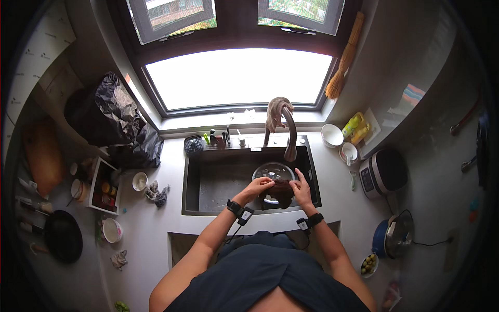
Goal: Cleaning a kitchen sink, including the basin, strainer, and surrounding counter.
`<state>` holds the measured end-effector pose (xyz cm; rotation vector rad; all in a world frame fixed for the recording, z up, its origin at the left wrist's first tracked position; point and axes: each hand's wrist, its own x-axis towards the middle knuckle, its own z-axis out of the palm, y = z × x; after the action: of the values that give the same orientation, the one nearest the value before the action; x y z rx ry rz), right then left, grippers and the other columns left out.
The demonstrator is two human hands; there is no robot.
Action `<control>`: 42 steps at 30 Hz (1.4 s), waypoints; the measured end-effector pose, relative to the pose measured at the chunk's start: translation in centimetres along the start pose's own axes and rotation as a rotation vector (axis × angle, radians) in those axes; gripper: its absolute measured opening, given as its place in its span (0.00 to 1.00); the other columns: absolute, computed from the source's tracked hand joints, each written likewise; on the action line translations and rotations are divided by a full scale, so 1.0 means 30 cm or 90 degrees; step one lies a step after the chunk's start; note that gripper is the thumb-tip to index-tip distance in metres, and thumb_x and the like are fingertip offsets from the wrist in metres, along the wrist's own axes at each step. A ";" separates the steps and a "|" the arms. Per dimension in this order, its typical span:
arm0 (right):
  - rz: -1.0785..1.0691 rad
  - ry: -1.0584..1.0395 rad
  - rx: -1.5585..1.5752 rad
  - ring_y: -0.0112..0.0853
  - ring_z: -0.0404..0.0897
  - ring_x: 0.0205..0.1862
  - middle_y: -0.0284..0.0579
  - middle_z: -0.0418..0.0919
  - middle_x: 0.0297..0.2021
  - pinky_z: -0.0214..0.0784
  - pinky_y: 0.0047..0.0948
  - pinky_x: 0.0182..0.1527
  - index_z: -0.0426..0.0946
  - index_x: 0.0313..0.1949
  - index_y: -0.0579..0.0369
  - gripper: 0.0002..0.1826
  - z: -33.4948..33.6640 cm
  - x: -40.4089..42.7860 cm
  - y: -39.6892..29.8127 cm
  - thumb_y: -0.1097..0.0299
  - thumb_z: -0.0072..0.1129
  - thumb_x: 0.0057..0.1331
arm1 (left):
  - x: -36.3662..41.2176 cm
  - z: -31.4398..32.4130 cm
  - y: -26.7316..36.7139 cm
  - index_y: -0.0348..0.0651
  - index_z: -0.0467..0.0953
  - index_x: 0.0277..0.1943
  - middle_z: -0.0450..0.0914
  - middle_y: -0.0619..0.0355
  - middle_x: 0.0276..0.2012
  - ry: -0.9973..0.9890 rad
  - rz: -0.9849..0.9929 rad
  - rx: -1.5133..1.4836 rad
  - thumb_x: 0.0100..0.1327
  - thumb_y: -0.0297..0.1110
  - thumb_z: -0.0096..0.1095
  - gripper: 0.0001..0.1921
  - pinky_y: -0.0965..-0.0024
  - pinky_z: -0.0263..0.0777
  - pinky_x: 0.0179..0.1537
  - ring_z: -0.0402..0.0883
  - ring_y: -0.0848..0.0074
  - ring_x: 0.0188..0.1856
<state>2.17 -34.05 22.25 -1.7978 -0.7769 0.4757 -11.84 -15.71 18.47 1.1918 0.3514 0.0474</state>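
Note:
My left hand [260, 186] pinches the left upper edge of a dark brown, limp piece [281, 193], perhaps cloth or a leafy food; which one I cannot tell. On its other side my right hand [301, 190] grips the upper edge between thumb and fingers, with the index finger raised. The piece hangs over a round bowl [273, 168] with a shiny rim, which stands in the right part of the dark sink [218, 187] and seems to hold water. Behind the hands a curved metal faucet [290, 136] reaches over the sink, a grey-brown cloth [277, 111] draped on its neck.
A black fan-like round item [193, 144] and knives [226, 136] stand at the sink's back edge. On the right are a white bowl [332, 135], a rice cooker [384, 171] and a blue pot [380, 238]. Crumpled rags [157, 194] and a small bowl [140, 181] lie left.

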 end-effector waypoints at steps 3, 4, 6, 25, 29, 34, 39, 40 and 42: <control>0.004 0.012 -0.022 0.21 0.80 0.33 0.42 0.84 0.29 0.73 0.25 0.41 0.61 0.70 0.47 0.34 -0.006 -0.007 0.036 0.73 0.61 0.66 | -0.021 0.033 0.010 0.39 0.77 0.48 0.79 0.63 0.39 0.002 -0.041 -0.017 0.71 0.43 0.60 0.15 0.78 0.73 0.44 0.77 0.84 0.41; -0.001 0.001 -0.042 0.21 0.80 0.33 0.42 0.84 0.29 0.73 0.25 0.41 0.61 0.70 0.47 0.34 -0.003 -0.003 0.038 0.74 0.60 0.66 | -0.039 0.049 0.034 0.40 0.77 0.47 0.78 0.65 0.37 0.020 -0.054 -0.024 0.72 0.44 0.58 0.15 0.78 0.73 0.41 0.76 0.86 0.39; 0.025 -0.022 -0.039 0.26 0.83 0.30 0.47 0.82 0.25 0.74 0.30 0.40 0.60 0.71 0.48 0.35 0.010 0.009 0.040 0.75 0.60 0.64 | -0.028 0.048 0.031 0.44 0.76 0.41 0.75 0.67 0.34 0.007 -0.033 -0.097 0.70 0.42 0.61 0.11 0.78 0.70 0.36 0.73 0.86 0.35; 0.427 -0.315 0.125 0.43 0.79 0.55 0.57 0.68 0.63 0.80 0.40 0.52 0.42 0.74 0.54 0.36 0.056 -0.030 0.142 0.71 0.50 0.73 | -1.131 -0.454 0.005 0.33 0.75 0.57 0.79 0.53 0.49 0.773 0.216 -0.119 0.52 0.17 0.45 0.27 0.71 0.83 0.42 0.82 0.73 0.43; 0.451 -0.291 0.120 0.42 0.80 0.53 0.58 0.70 0.61 0.80 0.40 0.52 0.43 0.74 0.54 0.36 0.102 -0.028 0.132 0.74 0.50 0.72 | -1.416 -0.689 -0.090 0.36 0.76 0.59 0.79 0.57 0.49 0.960 0.213 -0.007 0.52 0.15 0.44 0.29 0.79 0.75 0.39 0.79 0.78 0.45; 0.451 -0.335 0.130 0.41 0.81 0.52 0.58 0.71 0.60 0.80 0.37 0.50 0.44 0.74 0.55 0.36 0.191 -0.026 0.112 0.74 0.50 0.72 | -1.678 -0.984 -0.520 0.42 0.74 0.62 0.78 0.56 0.53 1.227 -0.030 0.192 0.58 0.18 0.46 0.27 0.74 0.72 0.52 0.78 0.76 0.49; 0.476 -0.215 0.102 0.42 0.80 0.53 0.59 0.69 0.62 0.79 0.39 0.53 0.43 0.74 0.57 0.35 0.088 -0.066 0.153 0.73 0.49 0.73 | -1.069 -0.754 -0.490 0.36 0.75 0.58 0.79 0.45 0.49 1.034 0.120 0.684 0.58 0.11 0.46 0.25 0.55 0.69 0.58 0.78 0.54 0.51; 0.482 -0.200 0.102 0.43 0.80 0.54 0.59 0.69 0.62 0.79 0.39 0.53 0.43 0.74 0.57 0.35 0.068 -0.077 0.160 0.73 0.49 0.73 | -0.976 -0.653 -0.450 0.36 0.73 0.61 0.77 0.44 0.56 0.952 0.009 0.594 0.54 0.10 0.43 0.30 0.55 0.63 0.65 0.74 0.51 0.59; 0.491 -0.189 0.110 0.44 0.80 0.54 0.59 0.70 0.62 0.79 0.40 0.54 0.43 0.73 0.58 0.35 0.080 -0.087 0.134 0.73 0.49 0.73 | -0.855 -0.476 -0.444 0.39 0.74 0.62 0.79 0.46 0.52 0.883 0.059 0.603 0.53 0.11 0.43 0.32 0.54 0.60 0.65 0.72 0.52 0.58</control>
<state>-0.11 -35.13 17.51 -1.8393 -0.1866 1.2929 -42.22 -13.49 7.89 1.9690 1.6598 0.8978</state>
